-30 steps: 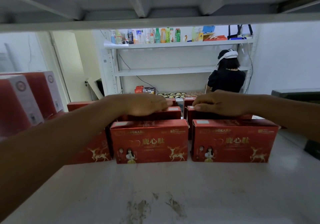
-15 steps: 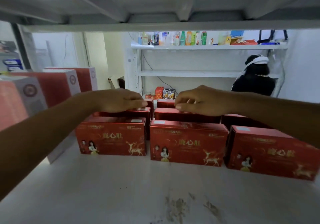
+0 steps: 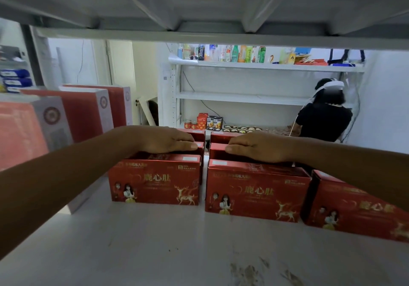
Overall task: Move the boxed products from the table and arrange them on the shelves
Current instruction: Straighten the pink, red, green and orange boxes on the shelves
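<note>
Toward the back edge of the shelf (image 3: 155,248), the left hand (image 3: 168,141) and right hand (image 3: 254,147) now lie flat, fingers pressed together, on the second-row red boxes (image 3: 218,149), having come closer together than half a second ago. The front-row boxes (image 3: 155,183) stand aligned; judged, the rows are being squared up, placement nearly settled.

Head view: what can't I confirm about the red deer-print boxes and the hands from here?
- Second-row red boxes: their fronts, hidden by the front row and both hands.
- Rightmost red deer-print box: blurred, crossed by the right forearm.
- Left hand and right hand: flat on box tops; grip underneath unseen.
</note>
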